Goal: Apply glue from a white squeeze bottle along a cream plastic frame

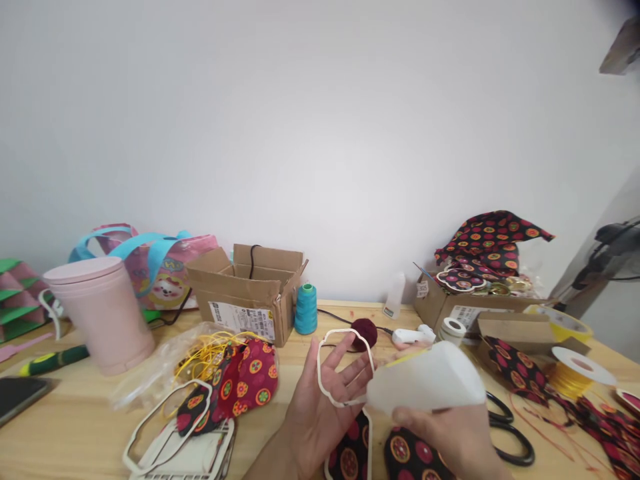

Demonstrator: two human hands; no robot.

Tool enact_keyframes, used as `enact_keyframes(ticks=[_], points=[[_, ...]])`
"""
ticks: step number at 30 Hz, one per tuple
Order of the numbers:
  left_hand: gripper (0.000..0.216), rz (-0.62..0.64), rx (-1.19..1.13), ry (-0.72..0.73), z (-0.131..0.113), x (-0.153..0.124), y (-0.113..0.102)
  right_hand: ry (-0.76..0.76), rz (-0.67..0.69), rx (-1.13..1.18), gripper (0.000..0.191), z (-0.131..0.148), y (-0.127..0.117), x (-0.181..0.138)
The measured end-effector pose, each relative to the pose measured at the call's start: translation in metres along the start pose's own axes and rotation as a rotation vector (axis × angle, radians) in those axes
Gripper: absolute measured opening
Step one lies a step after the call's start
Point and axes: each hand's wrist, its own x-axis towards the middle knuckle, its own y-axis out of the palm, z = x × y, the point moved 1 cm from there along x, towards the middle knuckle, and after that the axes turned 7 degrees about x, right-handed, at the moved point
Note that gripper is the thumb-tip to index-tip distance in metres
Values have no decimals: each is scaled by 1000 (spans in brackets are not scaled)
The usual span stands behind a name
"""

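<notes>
My left hand [320,407] is held palm up over the wooden table [80,427], with a thin white plastic outline frame [345,363] resting across its spread fingers. My right hand [450,437] grips a white squeeze bottle [425,383], whose tip points left at the frame's lower edge. Under both hands lie dark patterned fabric pieces [405,453] with round red and orange motifs, one of them edged by a white frame.
A pink cup [100,313], an open cardboard box [250,293], a teal thread spool [305,309], black scissors [510,433], a yellow cord reel [575,373], a second box [450,303] topped with patterned fabric, more white frames [170,433] and red fabric [250,380] surround me.
</notes>
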Motion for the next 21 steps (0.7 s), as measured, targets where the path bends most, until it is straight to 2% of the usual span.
enact_keyframes(ticks=[3, 7, 11, 16, 21], points=[[53, 54, -7, -19, 0, -2, 0, -50, -35, 36, 38, 3, -8, 7], [54, 112, -3, -51, 2, -3, -3, -79, -27, 115, 36, 9, -2, 14], [60, 139, -34, -88, 5, -4, -5, -48, -2, 28, 42, 19, 20, 15], [67, 243, -66, -138, 8, -5, 0, 28, 33, 93, 42, 22, 41, 7], [71, 314, -78, -136, 12, -3, 8, 44, -80, 119, 59, 17, 44, 0]])
